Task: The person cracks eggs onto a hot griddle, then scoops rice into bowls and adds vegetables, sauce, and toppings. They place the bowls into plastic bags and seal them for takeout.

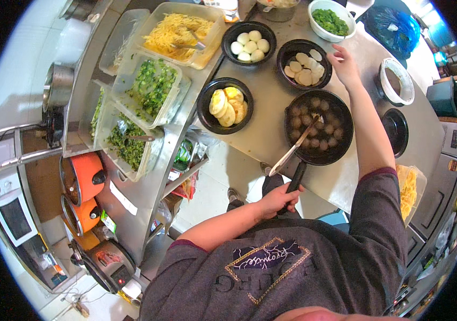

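My left hand [282, 200] is closed round the black handle of a frying pan [346, 115]. Several round brown balls [314, 125] sit in dark liquid inside it. A long-handled utensil [287, 160] with a pale handle leans over the pan's near rim, its tip among the balls. My right hand [344, 64] is stretched out at the right rim of a black bowl [287, 75] of pale round slices [304, 69]. Its fingers look apart, with nothing visible in them. To the left are black bowls with peeled eggs [250, 46] and yellow-white pieces [228, 107].
A white bowl of chopped greens [331, 21] stands at the back. Plastic tubs with yellow shreds [172, 32] and cut greens [151, 85] line the left counter. At right are a white-rimmed container [407, 88], a black dish [397, 131] and a tub of yellow food [410, 190].
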A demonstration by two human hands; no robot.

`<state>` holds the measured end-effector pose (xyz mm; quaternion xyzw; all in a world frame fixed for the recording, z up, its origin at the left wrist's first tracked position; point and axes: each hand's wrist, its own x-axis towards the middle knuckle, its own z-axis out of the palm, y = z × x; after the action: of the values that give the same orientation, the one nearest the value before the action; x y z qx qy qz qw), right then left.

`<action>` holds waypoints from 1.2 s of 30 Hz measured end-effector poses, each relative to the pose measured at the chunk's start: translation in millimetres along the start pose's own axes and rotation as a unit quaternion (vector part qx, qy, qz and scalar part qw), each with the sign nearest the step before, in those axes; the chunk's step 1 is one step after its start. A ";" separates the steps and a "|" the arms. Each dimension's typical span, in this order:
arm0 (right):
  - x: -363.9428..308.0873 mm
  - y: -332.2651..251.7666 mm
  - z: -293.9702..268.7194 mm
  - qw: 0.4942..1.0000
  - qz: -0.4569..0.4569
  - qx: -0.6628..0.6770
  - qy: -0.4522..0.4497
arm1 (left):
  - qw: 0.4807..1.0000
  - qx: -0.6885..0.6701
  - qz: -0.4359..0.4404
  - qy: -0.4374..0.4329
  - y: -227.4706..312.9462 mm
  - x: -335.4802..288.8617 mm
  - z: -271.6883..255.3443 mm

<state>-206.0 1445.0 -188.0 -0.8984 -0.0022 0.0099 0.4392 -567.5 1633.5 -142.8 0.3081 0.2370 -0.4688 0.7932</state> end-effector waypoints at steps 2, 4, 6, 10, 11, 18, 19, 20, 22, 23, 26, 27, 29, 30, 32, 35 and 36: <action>-10.5 -5.2 -8.2 0.993 -0.052 0.102 -0.025 | 1.000 -0.008 -0.010 -0.011 6.2 -11.1 -13.3; -28.9 -12.1 -22.1 0.993 -0.056 0.074 -0.068 | 0.999 0.026 0.014 -0.012 12.2 -20.0 -29.6; -54.8 -25.8 -35.4 0.973 -0.070 0.183 -0.124 | 0.999 0.045 0.030 -0.007 15.2 -27.9 -43.6; -92.2 -80.8 -51.0 0.981 -0.004 0.125 -0.150 | 0.978 0.176 0.092 0.057 29.1 -40.8 -71.6; -101.6 -99.3 -53.0 0.960 -0.011 0.189 -0.207 | 0.963 0.210 0.155 0.063 31.0 -47.0 -79.3; -209.4 -220.2 53.9 0.783 -0.163 0.313 -0.512 | 0.849 0.260 0.369 0.276 -11.7 -165.9 -161.7; -226.2 -241.4 74.7 0.786 -0.056 0.273 -0.552 | 0.837 0.238 0.364 0.332 -26.2 -191.2 -174.6; -256.3 -257.1 97.2 0.826 -0.022 0.220 -0.519 | 0.820 0.221 0.378 0.369 -45.8 -222.4 -191.7; -322.0 -294.1 144.4 0.806 -0.151 0.196 -0.538 | 0.779 0.164 0.415 0.440 -100.9 -289.2 -220.9; -357.3 -314.6 169.7 0.804 -0.197 0.176 -0.532 | 0.724 0.160 0.461 0.488 -132.2 -325.4 -238.7; -451.4 -384.7 240.2 0.718 -0.222 0.135 -0.646 | 0.555 -0.094 0.573 0.595 -245.3 -424.2 -280.7; -483.0 -408.9 264.0 0.698 -0.270 0.132 -0.650 | 0.455 -0.150 0.577 0.662 -286.0 -458.2 -294.5; -551.0 -459.7 311.1 0.671 -0.328 0.112 -0.655 | 0.221 -0.231 0.551 0.771 -370.7 -533.8 -320.5; -586.0 -488.5 335.1 0.658 -0.349 0.117 -0.657 | 0.132 -0.209 0.537 0.807 -410.7 -570.8 -329.2; -657.0 -547.4 379.8 0.617 -0.432 0.142 -0.642 | 0.034 -0.175 0.340 0.923 -481.1 -648.6 -350.5; -757.2 -641.8 435.5 0.528 -0.587 0.183 -0.586 | 0.016 -0.116 0.231 0.966 -548.6 -730.7 -377.4; -788.2 -670.0 452.4 0.499 -0.604 0.194 -0.590 | 0.031 -0.063 0.146 0.987 -563.7 -749.4 -386.3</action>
<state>-999.7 2203.7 75.5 -0.3561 -0.8010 0.2704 0.3980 -1438.6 2147.2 -64.4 0.4566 0.7747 0.4201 -0.1218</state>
